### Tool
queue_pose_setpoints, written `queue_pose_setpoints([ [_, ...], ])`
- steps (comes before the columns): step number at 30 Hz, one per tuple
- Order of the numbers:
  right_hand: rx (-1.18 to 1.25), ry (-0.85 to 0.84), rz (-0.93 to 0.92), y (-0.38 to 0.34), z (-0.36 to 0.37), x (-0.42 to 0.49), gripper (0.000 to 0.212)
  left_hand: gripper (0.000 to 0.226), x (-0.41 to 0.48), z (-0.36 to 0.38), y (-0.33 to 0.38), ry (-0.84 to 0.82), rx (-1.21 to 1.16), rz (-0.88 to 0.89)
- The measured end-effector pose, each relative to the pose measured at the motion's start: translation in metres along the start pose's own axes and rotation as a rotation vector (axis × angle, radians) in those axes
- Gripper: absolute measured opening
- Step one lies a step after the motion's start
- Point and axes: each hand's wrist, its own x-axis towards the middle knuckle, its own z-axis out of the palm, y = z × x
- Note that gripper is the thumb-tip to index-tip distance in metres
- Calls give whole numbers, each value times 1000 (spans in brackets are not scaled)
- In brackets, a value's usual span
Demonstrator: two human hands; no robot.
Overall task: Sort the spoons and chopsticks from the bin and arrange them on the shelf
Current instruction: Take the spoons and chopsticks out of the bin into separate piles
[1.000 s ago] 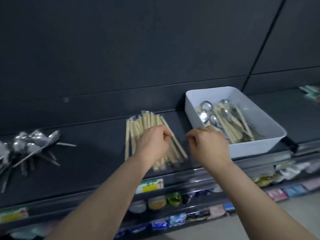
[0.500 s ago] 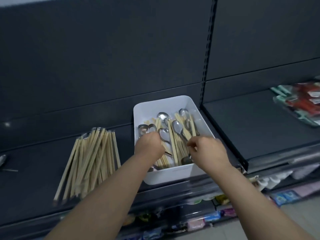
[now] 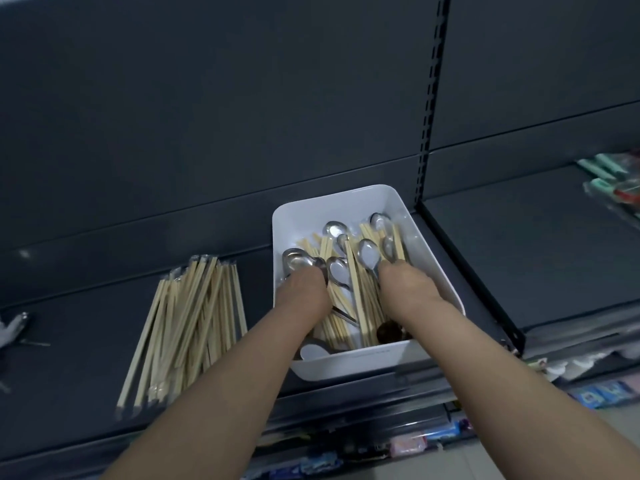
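A white bin (image 3: 346, 199) stands on the dark shelf (image 3: 79, 327) and holds mixed metal spoons (image 3: 334, 230) and wooden chopsticks (image 3: 357, 292). My left hand (image 3: 304, 291) reaches down into the bin's left side, over a spoon bowl. On the bin's right side my right hand (image 3: 410, 289) is down among spoon handles and chopsticks. Both hands show only their backs; the fingers are hidden among the cutlery. A sorted pile of chopsticks (image 3: 188, 323) lies on the shelf left of the bin. A few spoons (image 3: 14, 327) lie at the far left edge.
A slotted upright post (image 3: 429, 98) divides this shelf bay from the one on the right, where packaged items (image 3: 616, 178) lie. Lower shelves below hold small colourful packets (image 3: 595, 396). The dark back panel rises behind the bin.
My view swung right, from the chopstick pile to the bin. Both hands left the pile and moved down into the bin, deeper now than half a second ago.
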Motion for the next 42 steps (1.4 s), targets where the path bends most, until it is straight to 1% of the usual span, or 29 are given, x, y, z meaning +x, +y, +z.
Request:
queue_pose_setpoints([
  [1,-7,-4,12,-1,1,1,38,3,1,0,-1,-7,-7,0],
  [4,-37,-16,46,-1,1,1,37,9,0,0,-1,8,-11,0],
  [6,-21,-21,61,1,-1,0,33,11,-1,1,1,41,14,41],
  [8,29,-50,71,2,-2,-1,22,10,-4,-1,6,102,-21,72],
  [10,106,-72,87,3,-1,-1,7,7,-8,-6,12,195,-146,85],
  [11,155,-72,95,4,-2,-1,4,7,-9,-10,14,246,-223,92],
  [13,242,-59,100,6,-4,-1,6,9,-11,-18,16,325,-384,92],
  [15,320,-24,96,6,-9,-3,15,9,-13,-27,11,359,-514,62],
  [17,364,31,65,0,-16,-7,22,11,-14,-36,1,394,-576,21],
  [20,377,143,-41,-27,-23,-13,26,21,-20,-44,-26,460,-622,-38],
  [24,394,210,-183,-85,-27,-18,21,30,-22,-46,-81,467,-762,-129],
  [29,343,154,-300,-179,-13,-23,20,27,-37,-53,-170,502,-831,-214],
  [34,284,60,-346,-291,25,-26,29,27,-55,-55,-302,506,-708,-383],
  [36,274,14,-351,-344,45,-23,26,25,-67,-54,-359,502,-696,-449],
  [38,261,-40,-365,-397,67,-20,19,23,-79,-53,-414,480,-676,-517],
  [42,251,-125,-382,-493,106,-17,18,22,-98,-60,-510,446,-629,-603],
])
